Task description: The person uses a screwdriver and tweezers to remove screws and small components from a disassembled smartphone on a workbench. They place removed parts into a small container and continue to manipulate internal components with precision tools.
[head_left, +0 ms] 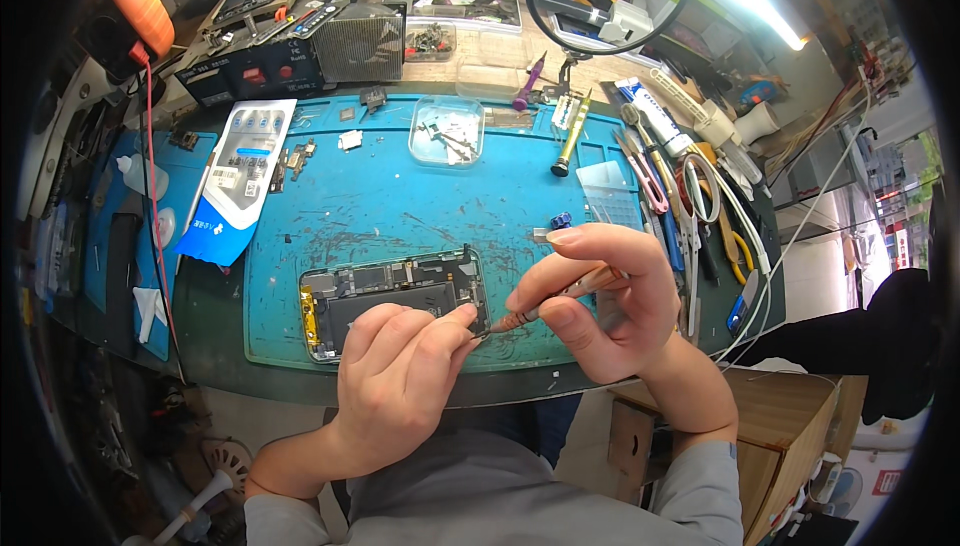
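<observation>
An opened smartphone (410,291) lies flat on the blue mat, its battery, boards and a yellow flex strip at the left end exposed. My left hand (395,361) rests over its near edge, fingers bent and pressed together, with the fingertips at the phone's right end. Between the thumb and fingers of my right hand (610,311) is a slim copper-coloured screwdriver (545,308). Its tip points down-left to the phone's near right corner, close to my left fingertips. Exactly what the tip touches is too small to tell.
The blue work mat (330,206) covers the bench. Beyond the phone stand a clear box (448,131) of small parts, a yellow-green screwdriver (572,136) and a purple one (530,83). Pliers and tweezers (690,206) crowd the right side. At left lies a blue-and-white package (240,176).
</observation>
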`<state>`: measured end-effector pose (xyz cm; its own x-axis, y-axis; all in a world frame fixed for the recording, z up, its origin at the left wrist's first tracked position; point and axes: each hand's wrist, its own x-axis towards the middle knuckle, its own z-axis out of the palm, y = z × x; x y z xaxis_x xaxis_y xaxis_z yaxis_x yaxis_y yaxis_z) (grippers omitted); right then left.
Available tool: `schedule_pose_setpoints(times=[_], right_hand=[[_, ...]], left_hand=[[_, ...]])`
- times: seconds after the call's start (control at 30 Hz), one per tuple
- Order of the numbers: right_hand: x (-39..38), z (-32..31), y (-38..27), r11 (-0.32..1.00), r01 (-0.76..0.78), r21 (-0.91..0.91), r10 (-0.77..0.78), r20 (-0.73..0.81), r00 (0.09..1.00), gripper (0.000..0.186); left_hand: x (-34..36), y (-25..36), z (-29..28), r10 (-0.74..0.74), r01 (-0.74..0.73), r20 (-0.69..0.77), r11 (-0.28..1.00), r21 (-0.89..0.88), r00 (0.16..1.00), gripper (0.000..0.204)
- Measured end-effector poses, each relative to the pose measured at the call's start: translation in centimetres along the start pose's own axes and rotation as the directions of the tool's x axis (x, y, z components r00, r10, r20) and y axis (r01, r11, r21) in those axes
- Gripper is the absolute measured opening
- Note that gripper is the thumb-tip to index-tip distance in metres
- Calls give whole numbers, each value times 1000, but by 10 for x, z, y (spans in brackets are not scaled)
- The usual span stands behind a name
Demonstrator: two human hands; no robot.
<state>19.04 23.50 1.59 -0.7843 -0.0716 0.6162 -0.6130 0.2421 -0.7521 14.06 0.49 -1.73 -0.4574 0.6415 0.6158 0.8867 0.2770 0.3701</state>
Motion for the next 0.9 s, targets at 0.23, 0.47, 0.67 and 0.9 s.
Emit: schedule_pose_setpoints(times=[0.23,0.47,0.67,0.9], right_hand=[[1,0,1,1000,21,-8,-21,3,1000,40],[-1,1,1,998,8,-63,-10,-23,1000,43],[2,-2,4,990,81,-112,-81,2,997,47],[-1,-1,4,987,73,-141,-75,-12,997,49]], left_hand=[[-1,0,1,3,-3,-11,1000,5,1000,31],[-1,0,2,-5,5,-18,1000,10,1000,31],[-2,0,2,-13,13,-17,1000,6,1000,31],[-3,0,2,-23,23,-17,1000,-4,1000,31]])
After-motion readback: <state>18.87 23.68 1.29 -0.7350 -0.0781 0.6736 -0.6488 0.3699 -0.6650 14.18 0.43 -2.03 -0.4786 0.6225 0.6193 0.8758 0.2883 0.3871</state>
